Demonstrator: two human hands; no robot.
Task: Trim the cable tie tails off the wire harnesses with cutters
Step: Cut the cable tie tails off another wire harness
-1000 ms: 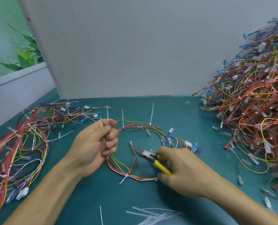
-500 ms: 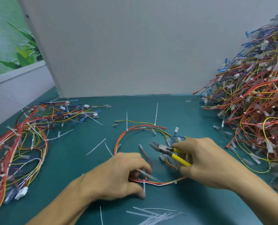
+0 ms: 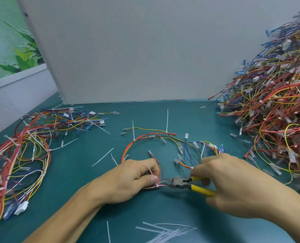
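Note:
A looped wire harness (image 3: 146,136) of red, yellow and blue wires lies on the green table (image 3: 180,120) in the middle. Two white cable tie tails (image 3: 167,120) stand up from its far side. My left hand (image 3: 128,181) pinches the loop's near side, with a white tie tail (image 3: 150,171) poking up between its fingers. My right hand (image 3: 233,186) grips yellow-handled cutters (image 3: 182,184). Their jaw tips touch the white tie head (image 3: 157,185) beside my left thumb.
A tall heap of harnesses (image 3: 275,95) fills the right side. A flatter bundle of harnesses (image 3: 23,148) lies at the left. Cut tie tails (image 3: 165,232) lie near the front edge, and two more cut tails (image 3: 102,156) rest left of the loop. A grey panel (image 3: 128,50) stands behind.
My left hand dropped from holding up tie tails to the loop's near side and now pinches it. My right hand brought the cutters down and left, up to the tie.

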